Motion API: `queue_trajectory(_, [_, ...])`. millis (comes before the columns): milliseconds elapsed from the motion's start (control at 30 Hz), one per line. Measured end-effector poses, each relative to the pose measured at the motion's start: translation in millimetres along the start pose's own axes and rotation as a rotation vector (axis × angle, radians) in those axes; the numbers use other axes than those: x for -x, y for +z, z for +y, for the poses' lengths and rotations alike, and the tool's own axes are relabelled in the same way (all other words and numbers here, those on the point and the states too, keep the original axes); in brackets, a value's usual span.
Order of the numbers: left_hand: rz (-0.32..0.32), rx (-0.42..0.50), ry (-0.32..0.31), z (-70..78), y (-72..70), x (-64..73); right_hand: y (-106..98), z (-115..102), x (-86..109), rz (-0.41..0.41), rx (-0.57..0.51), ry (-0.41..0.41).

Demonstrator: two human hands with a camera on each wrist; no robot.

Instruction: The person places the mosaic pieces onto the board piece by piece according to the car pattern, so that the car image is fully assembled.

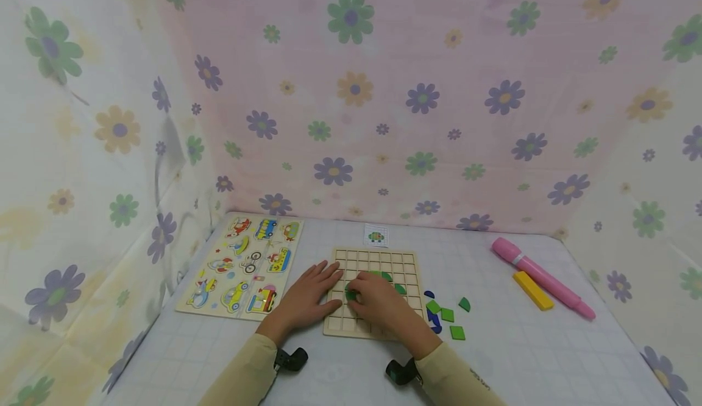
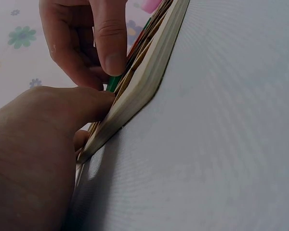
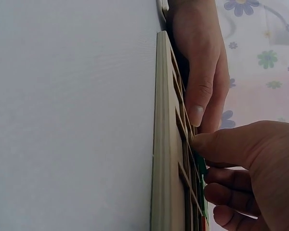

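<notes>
A wooden grid board (image 1: 408, 262) lies on the table before me. My left hand (image 1: 307, 293) rests on its left edge, fingers extended and thumb on the near-left part. With curled fingers my right hand (image 1: 378, 299) pinches a dark green piece (image 1: 350, 294) at the board's left-hand cells; the fingers partly cover it. In the left wrist view this green piece (image 2: 112, 83) shows under the right thumb, against the board's surface. More green pieces (image 1: 400, 288) sit in the grid beyond the right hand, which hides part of the row.
Right of the board lie loose green squares (image 1: 457, 333), a green quarter-circle (image 1: 464, 303) and blue pieces (image 1: 434, 319). A small pattern card (image 1: 376, 236) is behind it. A vehicle puzzle (image 1: 241, 266) lies left; a yellow block (image 1: 533, 291) and pink stick (image 1: 543, 278) lie far right.
</notes>
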State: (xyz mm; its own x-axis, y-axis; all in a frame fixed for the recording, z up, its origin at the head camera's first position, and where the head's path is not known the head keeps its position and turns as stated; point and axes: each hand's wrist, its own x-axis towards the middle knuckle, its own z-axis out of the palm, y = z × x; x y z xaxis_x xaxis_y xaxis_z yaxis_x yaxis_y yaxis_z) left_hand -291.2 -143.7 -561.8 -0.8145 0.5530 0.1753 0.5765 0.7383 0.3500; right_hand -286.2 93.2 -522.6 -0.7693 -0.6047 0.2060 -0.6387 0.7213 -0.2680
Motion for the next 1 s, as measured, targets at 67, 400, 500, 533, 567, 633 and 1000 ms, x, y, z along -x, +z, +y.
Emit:
queue_trajectory(67, [-0.002, -0.001, 0.001, -0.1, 0.2, -0.3, 0.1, 0.7, 0.2, -0.001, 0.005, -0.003])
queue_trajectory(400, [0.0, 0.001, 0.0, 1.5, -0.8, -0.8, 0.6, 1.5, 1.9, 0.011, 0.007, -0.01])
queue_trajectory(500, [0.004, -0.001, 0.004, 2.1, -1.7, -0.5, 1.0, 1.6, 1.8, 0.016, 0.007, -0.013])
queue_trajectory(533, [0.006, 0.0, 0.005, 2.3, -1.9, -0.5, 1.0, 1.6, 1.8, 0.018, 0.005, -0.015])
queue_trajectory(567, [0.006, 0.0, 0.006, 2.6, -2.3, -0.5, 1.0, 1.7, 1.7, 0.019, 0.004, -0.017])
queue_trajectory(633, [0.0, -0.003, 0.003, 2.0, -2.0, -0.2, 0.4, 1.4, 1.3, 0.02, 0.006, -0.013])
queue_trajectory(1000, [-0.003, 0.001, -0.001, 1.5, -1.4, -0.6, -18.7, 7.6, 7.9, 0.004, -0.11, 0.062])
